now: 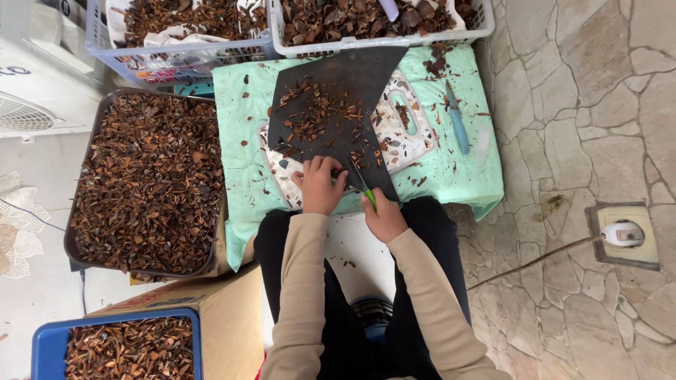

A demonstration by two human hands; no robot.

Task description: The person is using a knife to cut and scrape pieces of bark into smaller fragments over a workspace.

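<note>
My left hand [320, 184] presses down on brown dried pieces [313, 119] at the near edge of a dark rubber mat [350, 77]. My right hand [384, 218] grips a green-handled knife [363, 187] whose blade points up toward the left hand's fingers. The mat lies over a white speckled cutting board [410, 144] on a table covered with mint-green cloth [239, 134]. Chopped brown bits are scattered across the mat.
A blue-handled knife [456, 118] lies on the cloth at right. A brown tray [144, 179] of chopped pieces sits at left, a blue crate [48, 345] lower left, and two baskets [176, 53] [380, 41] at the far edge. A cable with a plug [623, 233] runs across the stone floor.
</note>
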